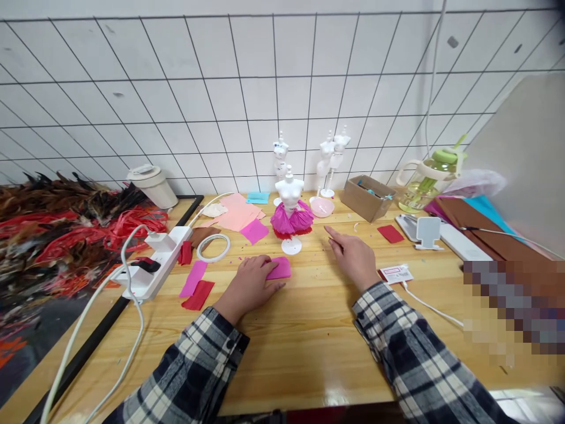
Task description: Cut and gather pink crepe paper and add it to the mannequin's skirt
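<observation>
A small white dress-form mannequin stands upright on a round base, wearing a gathered magenta skirt with a red ruffle under it. In front of it lies a folded pink crepe-like piece. My left hand is on the left end of that piece, fingers over its far side and thumb along the near side. My right hand is at the right of the mannequin, apart from it. Its index finger reaches out toward the skirt, the other fingers are curled, and nothing shows in it.
Behind stand several bare mannequins and a cardboard box. Left are a tape roll, coloured scraps, a power strip with cables and feathers. Right are a bottle, a phone stand and a red piece.
</observation>
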`<state>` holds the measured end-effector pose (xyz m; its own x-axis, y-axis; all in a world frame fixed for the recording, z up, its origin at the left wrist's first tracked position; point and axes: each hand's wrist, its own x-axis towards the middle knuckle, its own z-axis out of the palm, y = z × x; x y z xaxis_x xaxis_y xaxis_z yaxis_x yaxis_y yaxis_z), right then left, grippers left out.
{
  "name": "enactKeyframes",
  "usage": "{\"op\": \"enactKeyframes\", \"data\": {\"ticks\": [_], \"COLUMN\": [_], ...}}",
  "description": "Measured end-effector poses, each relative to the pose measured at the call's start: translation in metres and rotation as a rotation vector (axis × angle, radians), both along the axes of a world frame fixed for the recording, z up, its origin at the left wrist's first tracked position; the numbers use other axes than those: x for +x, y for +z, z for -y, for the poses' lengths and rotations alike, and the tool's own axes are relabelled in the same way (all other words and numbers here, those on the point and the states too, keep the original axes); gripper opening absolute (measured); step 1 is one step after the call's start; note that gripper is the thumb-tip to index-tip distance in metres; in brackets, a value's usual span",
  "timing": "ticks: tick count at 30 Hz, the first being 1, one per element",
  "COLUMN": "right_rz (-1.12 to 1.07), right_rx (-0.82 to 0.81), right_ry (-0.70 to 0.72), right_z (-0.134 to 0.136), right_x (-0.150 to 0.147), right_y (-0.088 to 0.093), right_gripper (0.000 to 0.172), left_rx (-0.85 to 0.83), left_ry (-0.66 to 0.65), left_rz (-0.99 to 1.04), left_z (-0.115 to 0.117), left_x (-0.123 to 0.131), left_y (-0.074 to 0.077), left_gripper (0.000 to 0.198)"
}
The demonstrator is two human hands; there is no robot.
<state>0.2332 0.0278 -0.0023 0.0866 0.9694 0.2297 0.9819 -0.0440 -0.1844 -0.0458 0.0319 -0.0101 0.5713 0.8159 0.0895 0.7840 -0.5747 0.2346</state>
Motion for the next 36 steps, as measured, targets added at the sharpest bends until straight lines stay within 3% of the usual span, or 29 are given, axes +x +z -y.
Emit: {"op": "enactKeyframes", "data": {"ticks": [4,8,13,16,19,22,24,31,36], "right_rz": [-0.042,0.072,0.129,0.069,-0.050,-0.109,-0.124,-0.155,-0.202], "right_rx": [-0.030,-0.098,-0.058,0.042,0.146,0.076,0.019,-0.050,-0.058], "right_ry": [0.117,0.228,0.253,0.295,0.451,0.701,0.782,0.788,0.743], "right_z": [0.001,-0.011,-0.034,-0.031,-0.013,0.007,0.014,0.011,0.015], "right_x": [0.004,0.001,-0.002,-0.008,-0.024,-0.043,-0.052,-0.052,-0.048], "right_y": [-0.008,-0.006,-0.002,-0.004,-0.007,-0.010,-0.013,-0.026,-0.025], "right_gripper": [0.064,0.054,0.054,0.051,0.037,0.027,0.024,0.020,0.022], "left_rx": [-0.004,0.011,0.027,0.048,0.056,0.048,0.043,0.103,0.059], "left_ry": [-0.070,-0.064,-0.021,0.003,0.011,-0.004,-0.007,-0.011,-0.153], "left_rz": [0.040,0.074,0.089,0.082,0.081,0.097,0.110,0.118,0.081], "left_z": [-0.003,-0.004,0.002,0.004,0.003,0.001,0.000,0.003,0.007], "left_x": [0.002,0.004,0.012,0.015,0.017,0.016,0.014,0.003,0.005], "left_y": [-0.004,-0.010,-0.012,-0.011,-0.011,-0.013,-0.015,-0.005,0.006], "left_gripper": [0.038,0.035,0.046,0.048,0.048,0.049,0.051,0.059,0.037]}}
